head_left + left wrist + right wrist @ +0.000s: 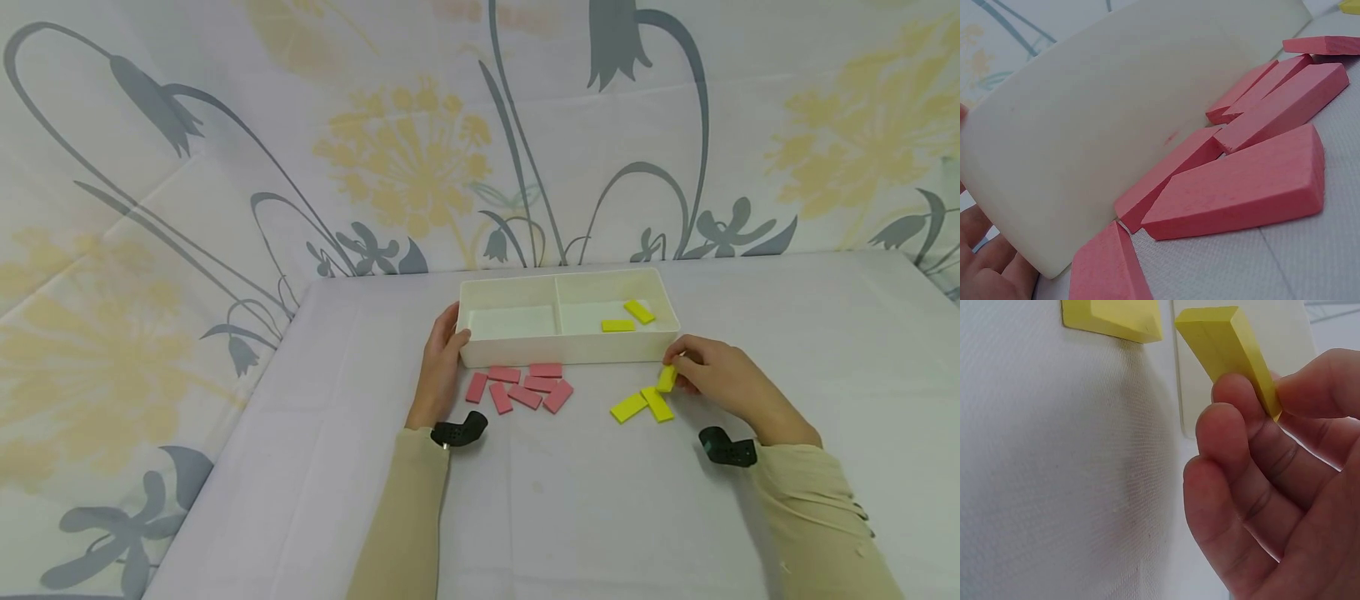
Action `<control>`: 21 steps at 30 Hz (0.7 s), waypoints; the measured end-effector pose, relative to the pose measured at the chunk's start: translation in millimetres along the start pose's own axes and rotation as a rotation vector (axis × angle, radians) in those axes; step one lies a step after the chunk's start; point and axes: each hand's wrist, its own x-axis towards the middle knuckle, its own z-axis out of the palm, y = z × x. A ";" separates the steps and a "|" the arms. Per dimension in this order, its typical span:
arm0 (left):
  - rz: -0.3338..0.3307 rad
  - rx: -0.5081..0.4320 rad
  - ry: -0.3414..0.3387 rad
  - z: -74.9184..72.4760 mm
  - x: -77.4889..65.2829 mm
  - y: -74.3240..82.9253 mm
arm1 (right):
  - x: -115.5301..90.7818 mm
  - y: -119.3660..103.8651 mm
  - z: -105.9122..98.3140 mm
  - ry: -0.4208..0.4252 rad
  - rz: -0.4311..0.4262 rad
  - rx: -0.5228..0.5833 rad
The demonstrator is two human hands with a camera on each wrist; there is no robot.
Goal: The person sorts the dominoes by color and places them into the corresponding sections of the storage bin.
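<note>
My right hand pinches a yellow block between thumb and fingers, near the front right corner of a white two-compartment box. In the right wrist view the pinched block is tilted, clear of the cloth. Two yellow blocks lie on the cloth just below it, touching each other. Inside the box's right compartment are two more yellow blocks. My left hand grips the box's left end, thumb at the front corner; some fingers are hidden behind the wall.
Several pink blocks lie scattered along the box's front wall, some touching; in the left wrist view one pink block lies closest. White cloth covers the table. A flower-patterned curtain stands behind the box.
</note>
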 end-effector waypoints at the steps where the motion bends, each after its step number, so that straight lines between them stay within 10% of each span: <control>1: 0.003 -0.002 0.000 0.0 0.1 0.2 | 0.0 -0.4 0.0 0.000 -0.004 0.001; 21: -0.015 -0.004 0.008 -0.5 -0.2 -1.0 | 1.0 -10.6 3.9 0.042 -0.048 0.064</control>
